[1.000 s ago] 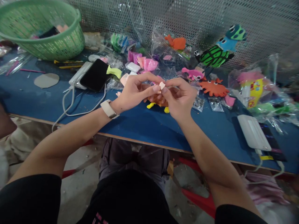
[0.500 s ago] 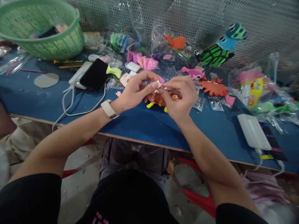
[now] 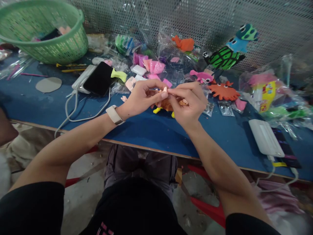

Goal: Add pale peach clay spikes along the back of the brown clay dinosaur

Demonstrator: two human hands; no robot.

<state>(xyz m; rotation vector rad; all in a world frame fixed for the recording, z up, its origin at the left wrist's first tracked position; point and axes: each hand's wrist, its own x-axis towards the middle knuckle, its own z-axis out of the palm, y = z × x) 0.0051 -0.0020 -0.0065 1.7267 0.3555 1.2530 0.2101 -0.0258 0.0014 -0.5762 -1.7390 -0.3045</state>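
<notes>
Between the fingertips of my left hand point(image 3: 146, 97) and my right hand point(image 3: 188, 99) is a small pale pink clay piece point(image 3: 165, 89). Both hands are pinched closed and nearly touch each other around it. Just below the fingers, an orange-brown clay figure point(image 3: 167, 105) with yellow feet point(image 3: 156, 110) lies on the blue table point(image 3: 146, 130), partly hidden by my hands. Pink clay lumps point(image 3: 156, 67) and a yellow-green clay piece point(image 3: 119, 75) lie behind my left hand.
A green basket point(image 3: 61, 45) stands back left. A black phone point(image 3: 99, 78) and cabled power bank point(image 3: 83, 78) lie left. Orange crab point(image 3: 225, 90), pink figure point(image 3: 202, 77) and turtle figure point(image 3: 226, 58) are right, near plastic bags point(image 3: 283, 88) and a white power bank point(image 3: 266, 138).
My fingertips have shifted slightly and closed nearer together around the pale piece. More of the pink clay behind them now shows.
</notes>
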